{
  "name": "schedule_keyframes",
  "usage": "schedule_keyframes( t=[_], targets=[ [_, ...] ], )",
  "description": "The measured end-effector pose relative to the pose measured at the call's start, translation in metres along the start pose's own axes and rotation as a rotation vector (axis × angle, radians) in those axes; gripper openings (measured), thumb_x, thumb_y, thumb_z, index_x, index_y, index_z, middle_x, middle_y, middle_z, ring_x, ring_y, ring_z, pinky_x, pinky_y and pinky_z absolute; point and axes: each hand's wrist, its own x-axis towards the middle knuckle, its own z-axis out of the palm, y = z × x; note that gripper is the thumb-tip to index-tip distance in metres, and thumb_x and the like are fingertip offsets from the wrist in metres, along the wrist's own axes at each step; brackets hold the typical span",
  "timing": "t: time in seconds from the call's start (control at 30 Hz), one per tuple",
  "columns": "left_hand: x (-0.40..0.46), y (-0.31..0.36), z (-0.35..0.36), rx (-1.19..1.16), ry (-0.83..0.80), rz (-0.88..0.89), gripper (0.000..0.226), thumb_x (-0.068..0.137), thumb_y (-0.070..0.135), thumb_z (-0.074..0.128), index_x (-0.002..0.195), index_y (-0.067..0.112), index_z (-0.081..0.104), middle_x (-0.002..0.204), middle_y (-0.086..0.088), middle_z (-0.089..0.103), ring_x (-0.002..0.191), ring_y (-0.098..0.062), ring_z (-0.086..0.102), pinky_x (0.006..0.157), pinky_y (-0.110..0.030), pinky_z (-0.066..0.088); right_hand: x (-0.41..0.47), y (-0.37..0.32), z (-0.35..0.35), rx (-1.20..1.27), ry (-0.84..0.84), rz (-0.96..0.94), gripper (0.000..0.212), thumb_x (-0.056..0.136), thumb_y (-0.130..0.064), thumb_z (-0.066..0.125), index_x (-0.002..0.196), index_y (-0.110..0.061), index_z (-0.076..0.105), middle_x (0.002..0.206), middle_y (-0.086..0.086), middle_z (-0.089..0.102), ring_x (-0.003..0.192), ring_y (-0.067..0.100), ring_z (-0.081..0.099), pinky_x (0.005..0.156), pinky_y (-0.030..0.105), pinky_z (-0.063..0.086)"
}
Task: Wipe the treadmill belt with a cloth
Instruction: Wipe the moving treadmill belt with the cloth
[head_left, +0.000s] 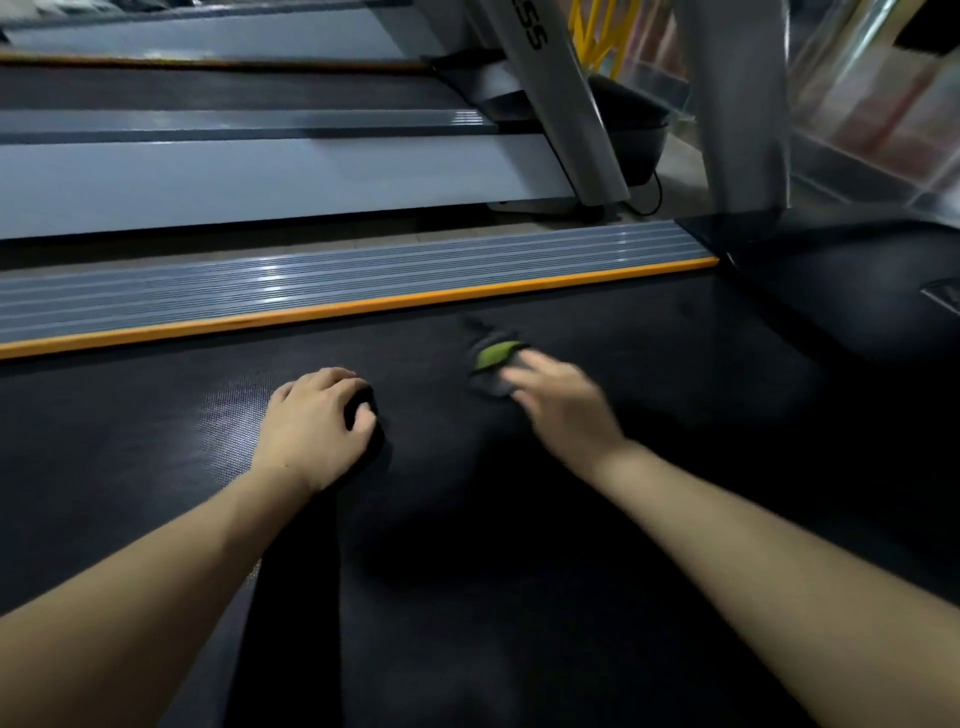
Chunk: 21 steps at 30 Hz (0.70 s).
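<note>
The black treadmill belt (649, 364) fills the lower half of the head view. My right hand (556, 400) presses a small dark cloth with a green patch (496, 358) against the belt; hand and cloth are motion-blurred. My left hand (317, 426) rests on the belt to the left, fingers curled over something dark that I cannot identify against the black belt. Both forearms stretch in from the bottom edge.
A ribbed grey side rail (311, 280) with an orange strip (363, 306) borders the belt's far edge. Beyond it lies a second treadmill (260, 176) with a grey upright (566, 104). Another upright (737, 104) and a dark motor cover (857, 291) stand at right.
</note>
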Motion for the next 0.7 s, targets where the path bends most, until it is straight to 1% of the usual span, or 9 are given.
schedule_keyframes(
  t=[0.1, 0.2, 0.23, 0.3, 0.37, 0.43, 0.5, 0.6, 0.7],
  targets=[
    [0.000, 0.006, -0.008, -0.011, -0.060, 0.000, 0.057, 0.082, 0.050, 0.036, 0.121, 0.026, 0.069, 0.137, 0.003, 0.061, 0.130, -0.024, 0.052, 0.109, -0.045, 0.040, -0.001, 0.068, -0.022, -0.074, 0.071, 0.431, 0.032, 0.094, -0.021, 0.061, 0.125, -0.024, 0.069, 0.144, 0.007, 0.055, 0.122, 0.033, 0.056, 0.103, 0.035, 0.043],
    [-0.009, 0.017, -0.014, 0.025, -0.072, 0.025, 0.054, 0.083, 0.050, 0.038, 0.123, 0.027, 0.068, 0.138, 0.003, 0.061, 0.128, -0.026, 0.054, 0.105, -0.046, 0.043, 0.002, 0.049, -0.012, -0.055, 0.133, 0.604, 0.030, 0.095, -0.020, 0.057, 0.123, -0.018, 0.070, 0.137, 0.010, 0.059, 0.117, 0.035, 0.056, 0.095, 0.031, 0.041],
    [-0.012, 0.021, -0.016, 0.028, -0.082, 0.027, 0.053, 0.084, 0.048, 0.039, 0.124, 0.027, 0.067, 0.138, 0.003, 0.060, 0.126, -0.026, 0.054, 0.104, -0.046, 0.045, 0.004, 0.024, -0.006, -0.008, 0.134, 0.584, 0.028, 0.094, -0.019, 0.056, 0.117, -0.018, 0.072, 0.128, 0.009, 0.064, 0.111, 0.033, 0.059, 0.089, 0.030, 0.042],
    [-0.020, 0.031, -0.020, 0.029, -0.103, 0.025, 0.049, 0.086, 0.045, 0.043, 0.127, 0.026, 0.065, 0.138, 0.002, 0.060, 0.124, -0.028, 0.056, 0.102, -0.046, 0.047, 0.001, -0.033, 0.013, 0.022, 0.069, 0.351, 0.024, 0.090, -0.023, 0.054, 0.106, -0.024, 0.072, 0.114, 0.003, 0.066, 0.096, 0.031, 0.062, 0.081, 0.034, 0.045],
    [-0.031, 0.037, -0.024, 0.039, -0.120, 0.012, 0.049, 0.087, 0.043, 0.045, 0.130, 0.026, 0.063, 0.140, 0.001, 0.059, 0.126, -0.028, 0.056, 0.103, -0.046, 0.048, -0.017, -0.081, 0.027, 0.111, -0.035, 0.079, 0.024, 0.087, -0.021, 0.058, 0.104, -0.027, 0.073, 0.118, 0.002, 0.067, 0.091, 0.030, 0.061, 0.080, 0.035, 0.050],
    [-0.045, 0.042, -0.027, 0.039, -0.162, 0.005, 0.053, 0.087, 0.045, 0.045, 0.135, 0.028, 0.059, 0.144, 0.002, 0.055, 0.131, -0.026, 0.051, 0.106, -0.047, 0.046, -0.026, -0.075, 0.023, 0.174, -0.046, -0.108, 0.028, 0.086, -0.018, 0.064, 0.112, -0.026, 0.074, 0.128, 0.005, 0.067, 0.098, 0.030, 0.063, 0.088, 0.033, 0.053],
    [-0.062, 0.045, -0.029, 0.044, -0.202, 0.019, 0.059, 0.085, 0.049, 0.039, 0.139, 0.030, 0.054, 0.148, 0.005, 0.050, 0.136, -0.023, 0.046, 0.108, -0.046, 0.043, -0.022, -0.029, 0.005, 0.041, -0.015, -0.117, 0.028, 0.090, -0.022, 0.059, 0.115, -0.027, 0.072, 0.131, 0.004, 0.065, 0.101, 0.032, 0.065, 0.091, 0.036, 0.053],
    [-0.082, 0.052, -0.031, 0.065, -0.226, 0.043, 0.061, 0.086, 0.050, 0.037, 0.144, 0.032, 0.047, 0.154, 0.005, 0.044, 0.142, -0.020, 0.039, 0.112, -0.043, 0.038, -0.020, 0.063, -0.031, -0.122, 0.054, 0.268, 0.028, 0.093, -0.017, 0.058, 0.115, -0.025, 0.072, 0.131, 0.004, 0.063, 0.107, 0.035, 0.062, 0.095, 0.039, 0.049],
    [-0.090, 0.058, -0.031, 0.107, -0.209, 0.066, 0.061, 0.088, 0.050, 0.036, 0.146, 0.032, 0.045, 0.156, 0.003, 0.042, 0.145, -0.021, 0.037, 0.114, -0.043, 0.035, -0.023, 0.079, -0.041, -0.172, 0.048, 0.604, 0.033, 0.096, -0.020, 0.053, 0.125, -0.023, 0.068, 0.140, 0.005, 0.055, 0.114, 0.037, 0.052, 0.097, 0.037, 0.044]
  ],
)
